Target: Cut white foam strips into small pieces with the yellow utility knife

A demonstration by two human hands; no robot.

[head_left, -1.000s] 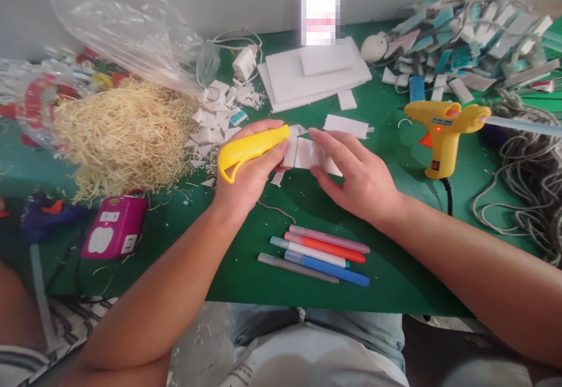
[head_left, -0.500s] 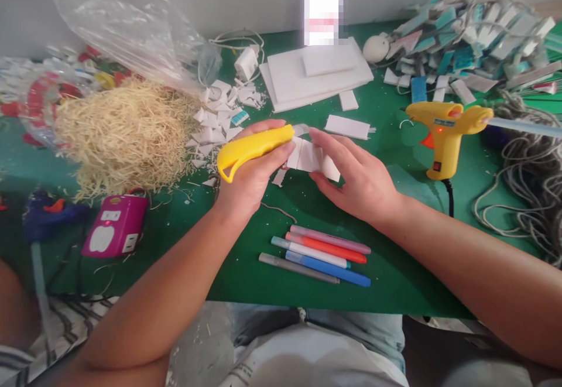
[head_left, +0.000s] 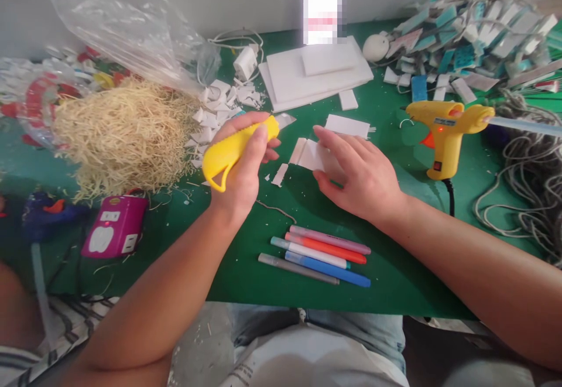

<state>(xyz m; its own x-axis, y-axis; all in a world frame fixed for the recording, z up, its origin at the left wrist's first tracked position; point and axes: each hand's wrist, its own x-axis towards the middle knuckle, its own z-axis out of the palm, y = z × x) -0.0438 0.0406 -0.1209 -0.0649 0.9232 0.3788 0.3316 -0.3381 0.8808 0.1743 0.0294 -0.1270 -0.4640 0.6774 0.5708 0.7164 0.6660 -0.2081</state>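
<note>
A yellow utility knife (head_left: pixel 237 148) is gripped in my left hand (head_left: pixel 241 164), with its bare blade (head_left: pixel 285 120) pointing right and away from me. My right hand (head_left: pixel 360 170) has its thumb and fingers around a white foam board piece (head_left: pixel 312 155), whose right part is hidden under the hand. Along that piece's left edge lies a narrow white strip (head_left: pixel 298 150); whether it is fully separate I cannot tell. Closer to my left hand, a small white offcut (head_left: pixel 280 174) lies on the green table (head_left: pixel 237 252).
Several markers (head_left: pixel 325 249) lie in front of me. To the right stand a yellow glue gun (head_left: pixel 445 135) and tangled grey cord (head_left: pixel 518 182). Dry straw (head_left: pixel 127 135), white scraps and a magenta power adapter (head_left: pixel 115 226) are on the left. White boards (head_left: pixel 281 85) lie behind.
My left hand has drawn the knife left, away from the white piece, and the blade now shows clear of it. My right hand has stayed almost in place at the piece.
</note>
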